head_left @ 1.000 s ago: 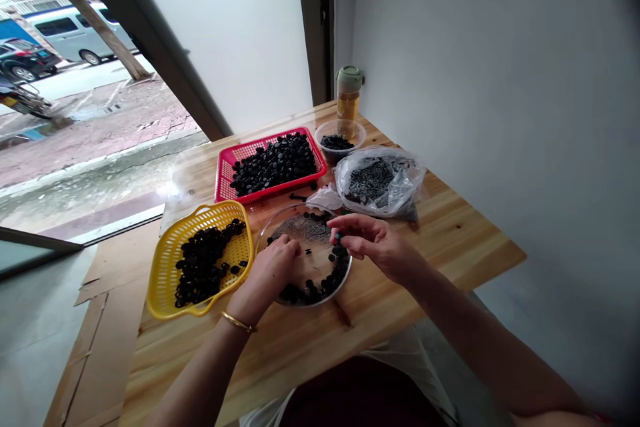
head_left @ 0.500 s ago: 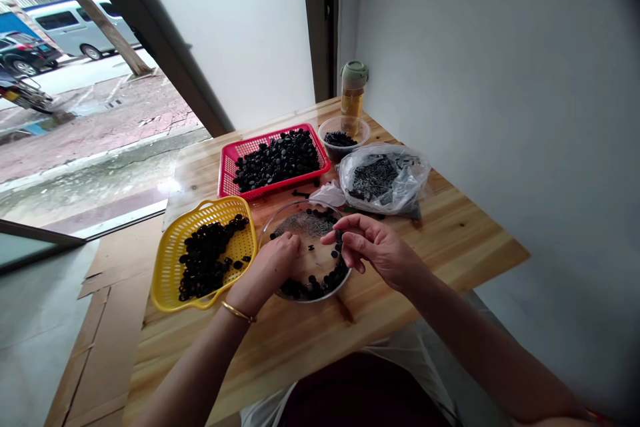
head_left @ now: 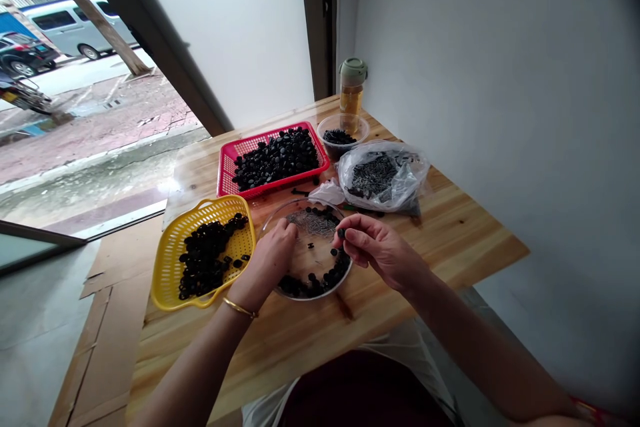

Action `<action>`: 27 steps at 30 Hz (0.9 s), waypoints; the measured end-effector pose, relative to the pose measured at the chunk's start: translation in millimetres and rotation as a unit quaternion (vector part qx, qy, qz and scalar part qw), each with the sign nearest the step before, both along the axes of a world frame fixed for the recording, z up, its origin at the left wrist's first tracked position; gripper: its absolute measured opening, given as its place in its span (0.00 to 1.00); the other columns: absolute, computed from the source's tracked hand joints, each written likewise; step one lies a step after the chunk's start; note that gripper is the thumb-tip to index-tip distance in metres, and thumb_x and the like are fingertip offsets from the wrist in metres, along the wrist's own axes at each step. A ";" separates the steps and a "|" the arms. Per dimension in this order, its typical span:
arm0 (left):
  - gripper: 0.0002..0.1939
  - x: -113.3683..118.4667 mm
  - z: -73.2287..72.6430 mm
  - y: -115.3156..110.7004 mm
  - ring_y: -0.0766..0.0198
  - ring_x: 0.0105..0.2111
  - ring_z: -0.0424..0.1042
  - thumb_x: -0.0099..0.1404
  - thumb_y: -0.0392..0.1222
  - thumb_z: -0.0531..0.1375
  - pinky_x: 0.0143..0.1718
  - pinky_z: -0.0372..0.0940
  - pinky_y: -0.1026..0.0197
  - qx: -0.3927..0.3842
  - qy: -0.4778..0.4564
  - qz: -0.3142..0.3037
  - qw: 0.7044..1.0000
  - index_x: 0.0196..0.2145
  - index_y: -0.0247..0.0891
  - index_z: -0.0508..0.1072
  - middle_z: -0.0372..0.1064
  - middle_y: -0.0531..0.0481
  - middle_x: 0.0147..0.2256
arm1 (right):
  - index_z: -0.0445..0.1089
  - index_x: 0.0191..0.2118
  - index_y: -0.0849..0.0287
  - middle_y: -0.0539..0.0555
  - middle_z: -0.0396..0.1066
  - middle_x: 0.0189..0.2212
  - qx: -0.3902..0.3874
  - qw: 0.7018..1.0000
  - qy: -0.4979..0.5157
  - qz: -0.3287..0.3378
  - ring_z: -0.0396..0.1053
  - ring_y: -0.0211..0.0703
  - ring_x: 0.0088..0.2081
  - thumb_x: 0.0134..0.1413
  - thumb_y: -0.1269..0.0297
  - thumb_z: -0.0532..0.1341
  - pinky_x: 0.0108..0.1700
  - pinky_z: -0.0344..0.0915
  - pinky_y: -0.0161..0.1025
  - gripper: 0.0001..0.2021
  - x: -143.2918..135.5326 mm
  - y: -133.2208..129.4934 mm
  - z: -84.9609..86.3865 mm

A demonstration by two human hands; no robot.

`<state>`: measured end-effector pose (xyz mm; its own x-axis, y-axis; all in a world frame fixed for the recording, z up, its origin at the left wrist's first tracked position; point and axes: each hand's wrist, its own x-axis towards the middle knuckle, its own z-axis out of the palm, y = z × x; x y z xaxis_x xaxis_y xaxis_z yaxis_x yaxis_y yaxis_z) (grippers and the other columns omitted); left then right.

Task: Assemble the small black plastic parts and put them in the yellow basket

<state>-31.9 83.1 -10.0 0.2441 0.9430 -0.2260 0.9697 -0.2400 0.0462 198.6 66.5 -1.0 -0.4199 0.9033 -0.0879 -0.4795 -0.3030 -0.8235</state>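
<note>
A: Far left, what was logged?
B: One yellow slotted plastic basket (head_left: 164,267), loaded with jumbled black parts (head_left: 205,260), too many to be counted.
A: Next?
B: One red mesh basket (head_left: 227,170), set farther back, heaped with smooth black discs (head_left: 280,157). In front, the left hand (head_left: 274,250) was curled over the dish's left edge. Its grip was hidden; whether anything was held could not be told. One gold-coloured bangle (head_left: 240,308) was worn.
A: The dish?
B: One clear round dish (head_left: 306,263). Black round pieces (head_left: 300,288) were strewn along the rim, thin shiny pins (head_left: 315,223) were piled at the far side, and one small spool-like part (head_left: 311,246) was seen mid-dish.
A: Then?
B: One clear bowl (head_left: 361,135), part-filled with small dark bits (head_left: 339,137); one green-lidded bottle (head_left: 352,90) of amber liquid, placed just behind.
A: Right hand?
B: By the right hand (head_left: 373,243), one black disc (head_left: 341,233) was pinched, above the dish's right rim.
A: Rightmost?
B: One crumpled clear plastic bag (head_left: 407,187), opened, filled with thin dark pieces (head_left: 373,173). Everything was supported by one wooden table (head_left: 440,233).
</note>
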 end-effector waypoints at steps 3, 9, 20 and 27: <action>0.11 4.2 -2.7 4.2 0.52 0.43 0.76 0.74 0.35 0.53 0.41 0.67 0.56 0.001 -0.010 0.011 1.000 0.39 0.37 0.76 0.72 0.40 0.44 | 0.74 0.38 0.59 0.51 0.79 0.30 0.000 1.000 0.001 0.004 0.59 0.29 0.20 0.53 0.54 0.74 0.22 0.50 0.31 0.16 -0.6 -0.4 0.8; 0.09 7.7 -9.0 7.8 0.54 0.37 0.76 0.69 0.36 0.57 0.36 0.65 0.57 0.003 -0.048 0.013 0.999 0.33 0.38 0.76 0.74 0.43 0.38 | 0.75 0.38 0.59 0.52 0.79 0.29 -0.002 1.000 -0.012 0.011 0.59 0.29 0.21 0.52 0.52 0.74 0.22 0.49 0.31 0.17 1.4 -2.5 -1.0; 0.06 2.3 -11.4 -5.6 0.57 0.34 0.75 0.67 0.32 0.58 0.38 0.67 0.58 0.112 -0.200 0.053 0.972 0.34 0.39 0.74 0.76 0.47 0.33 | 0.78 0.37 0.59 0.53 0.80 0.33 -0.050 0.999 -0.018 -0.013 0.58 0.29 0.23 0.43 0.57 0.79 0.22 0.51 0.31 0.17 -0.7 -2.1 -6.8; 0.08 3.3 -3.8 -11.2 0.57 0.37 0.78 0.67 0.34 0.59 0.43 0.71 0.57 0.109 -0.293 0.059 0.948 0.35 0.40 0.78 0.80 0.47 0.36 | 0.80 0.38 0.59 0.53 0.80 0.34 -0.052 0.998 -0.021 -0.008 0.57 0.29 0.22 0.45 0.59 0.78 0.23 0.51 0.32 0.15 -6.0 -5.2 -5.1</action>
